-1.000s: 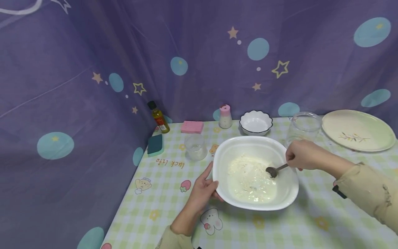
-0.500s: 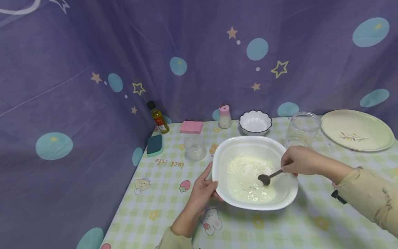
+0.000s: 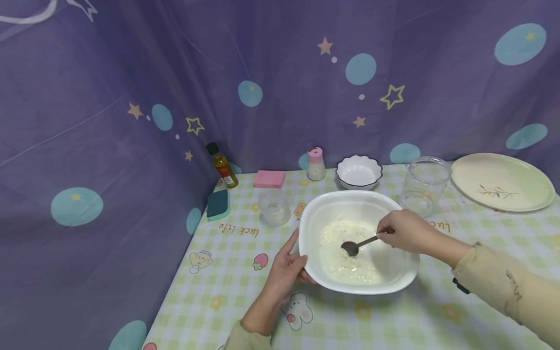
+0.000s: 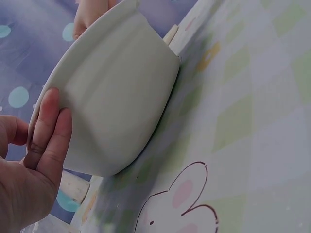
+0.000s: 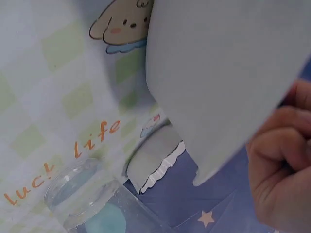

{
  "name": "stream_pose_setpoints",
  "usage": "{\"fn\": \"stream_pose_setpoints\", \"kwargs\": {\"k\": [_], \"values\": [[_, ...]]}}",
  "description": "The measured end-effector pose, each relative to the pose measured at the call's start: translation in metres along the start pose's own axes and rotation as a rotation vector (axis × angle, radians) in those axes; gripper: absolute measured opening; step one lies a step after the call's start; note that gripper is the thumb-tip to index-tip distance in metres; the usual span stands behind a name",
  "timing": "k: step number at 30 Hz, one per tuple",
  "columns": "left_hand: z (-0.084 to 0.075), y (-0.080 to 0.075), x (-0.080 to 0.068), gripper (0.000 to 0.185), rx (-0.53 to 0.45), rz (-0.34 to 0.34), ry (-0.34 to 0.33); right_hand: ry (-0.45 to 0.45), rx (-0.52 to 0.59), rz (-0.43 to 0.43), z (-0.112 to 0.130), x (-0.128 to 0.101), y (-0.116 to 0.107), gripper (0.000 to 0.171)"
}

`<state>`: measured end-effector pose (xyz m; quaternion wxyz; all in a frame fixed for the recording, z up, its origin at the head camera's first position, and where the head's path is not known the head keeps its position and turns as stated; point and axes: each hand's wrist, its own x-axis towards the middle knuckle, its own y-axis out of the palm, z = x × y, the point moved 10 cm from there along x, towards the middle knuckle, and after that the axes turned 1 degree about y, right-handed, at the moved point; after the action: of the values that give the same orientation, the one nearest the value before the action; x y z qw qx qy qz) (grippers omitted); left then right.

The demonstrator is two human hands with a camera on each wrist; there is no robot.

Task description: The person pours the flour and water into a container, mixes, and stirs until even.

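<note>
A large white basin stands on the table, holding white powder in a pale, wet liquid. My left hand grips its left rim; in the left wrist view, fingers lie against the outer wall with the thumb at the rim. Over the basin's right side, my right hand pinches the handle of a dark metal spoon, whose head is in the mixture near the middle. The right wrist view shows curled right-hand fingers above the rim, but the basin hides the spoon there.
Behind the basin are a scalloped white bowl, a pink-topped shaker and a clear jar. An oval plate lies right. A clear cup, sponges and an oil bottle stand left.
My right hand has moved left, and the spoon has travelled from the basin's right side toward its middle through the mixture. The left hand and basin stay in place.
</note>
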<state>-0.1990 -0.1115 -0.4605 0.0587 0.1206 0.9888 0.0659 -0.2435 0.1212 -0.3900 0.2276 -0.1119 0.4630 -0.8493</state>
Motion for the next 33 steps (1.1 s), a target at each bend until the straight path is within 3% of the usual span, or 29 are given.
{"fn": "stream_pose_setpoints", "kwargs": {"k": [7, 17, 25, 29, 33], "values": [[0.002, -0.001, -0.001, 0.069, -0.018, 0.02, -0.001, 0.034, -0.028, -0.099, -0.004, 0.008, -0.003, 0.011], [0.004, -0.002, -0.001, 0.07, -0.027, 0.029, -0.006, 0.102, -0.021, -0.175, -0.014, 0.02, -0.01, 0.011], [0.003, 0.0, -0.001, 0.071, -0.035, 0.043, -0.001, 0.116, -0.093, -0.211, -0.02, 0.019, -0.021, 0.009], [0.003, 0.0, -0.001, 0.07, -0.04, 0.037, -0.001, 0.109, -0.123, -0.188, -0.02, 0.015, -0.026, 0.009], [0.003, 0.0, -0.001, 0.07, -0.044, 0.034, -0.009, 0.128, -0.103, -0.107, -0.026, 0.009, -0.027, 0.009]]}}
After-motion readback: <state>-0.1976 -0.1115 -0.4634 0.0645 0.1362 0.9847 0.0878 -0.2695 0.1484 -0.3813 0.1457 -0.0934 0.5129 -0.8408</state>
